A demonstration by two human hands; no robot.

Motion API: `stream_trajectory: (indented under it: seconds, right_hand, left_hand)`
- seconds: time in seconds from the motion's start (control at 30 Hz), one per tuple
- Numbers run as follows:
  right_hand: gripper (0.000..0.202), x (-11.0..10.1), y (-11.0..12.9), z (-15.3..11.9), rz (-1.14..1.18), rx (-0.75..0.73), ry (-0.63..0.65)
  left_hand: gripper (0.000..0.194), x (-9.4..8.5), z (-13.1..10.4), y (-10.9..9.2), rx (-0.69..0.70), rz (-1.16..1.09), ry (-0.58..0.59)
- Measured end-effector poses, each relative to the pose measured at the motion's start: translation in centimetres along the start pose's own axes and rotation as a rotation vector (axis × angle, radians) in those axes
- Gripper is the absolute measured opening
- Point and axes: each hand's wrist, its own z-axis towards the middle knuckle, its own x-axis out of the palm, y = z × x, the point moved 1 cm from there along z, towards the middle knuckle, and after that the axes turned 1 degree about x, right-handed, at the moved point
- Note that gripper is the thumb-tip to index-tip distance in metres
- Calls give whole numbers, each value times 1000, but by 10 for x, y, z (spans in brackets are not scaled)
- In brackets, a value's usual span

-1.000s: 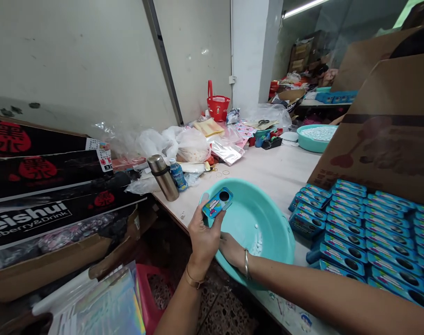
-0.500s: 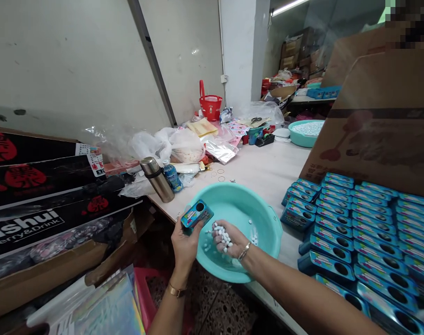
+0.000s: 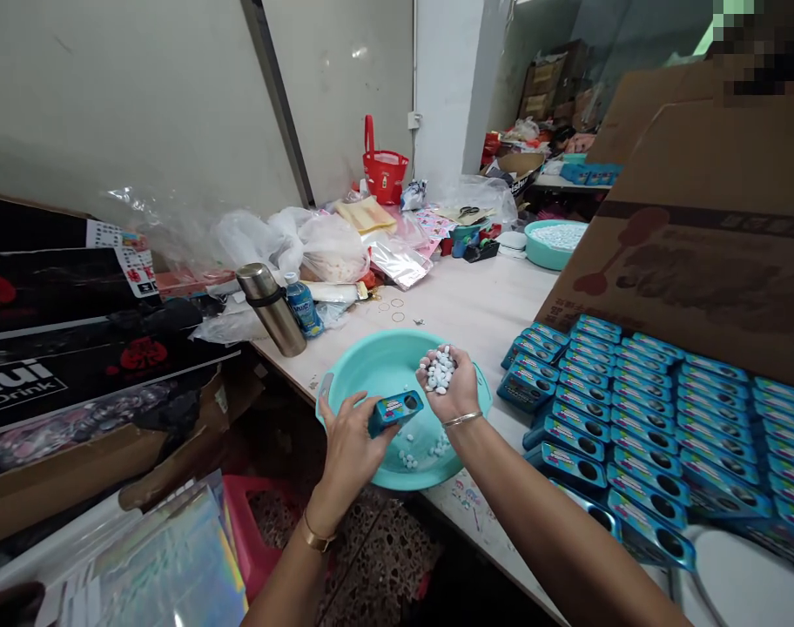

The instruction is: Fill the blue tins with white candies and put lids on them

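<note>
My left hand (image 3: pixel 353 444) grips a small blue tin (image 3: pixel 397 409) with a dark round hole in its top, over the left part of a turquoise basin (image 3: pixel 364 353). Cupped palm up, my right hand (image 3: pixel 459 387) holds a heap of small white candies (image 3: pixel 440 369) above the basin's right side. The candies and the tin are a short way apart. A few loose white candies (image 3: pixel 408 459) lie on the basin's floor. To the right, several rows of similar blue tins (image 3: pixel 586 427) stand on the table, dark round holes facing up.
A steel thermos (image 3: pixel 272 309) and a blue bottle (image 3: pixel 304 306) stand left of the basin. Plastic bags (image 3: pixel 332 248) and a red basket (image 3: pixel 385 174) lie farther back. A large cardboard box (image 3: pixel 697 209) rises behind the tins. Another basin (image 3: pixel 546 254) holds white pieces.
My right hand has lifted with the candies and turned palm up. The tin in my left hand has moved slightly right and down. The whole view has shifted a little.
</note>
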Motion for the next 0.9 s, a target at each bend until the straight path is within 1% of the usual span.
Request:
stream_trajectory:
  seconds: [0.1, 0.2, 0.27, 0.37, 0.57, 0.73, 0.9]
  right_hand:
    - [13, 5, -1, -5, -86, -137, 37]
    - [13, 5, -4, -9, -148, -268, 44]
    - [14, 3, -6, -10, -163, -322, 48]
    - [15, -1, -6, -8, -173, -340, 36]
    - [16, -5, -3, -7, -251, -328, -22]
    - [14, -2, -1, -12, -288, -367, -9]
    - [13, -2, 1, -15, -256, -370, -7]
  left_hand:
    - [28, 3, 3, -14, 31, 0, 53]
    - [24, 7, 7, -19, 8, -20, 50]
    - [24, 8, 9, -21, 0, -34, 36]
    - [25, 7, 10, -23, 33, -34, 37]
    - [32, 2, 11, -29, 71, 20, 79]
    - [31, 4, 14, -33, 63, 43, 67]
    - [31, 8, 14, -36, 46, 16, 109]
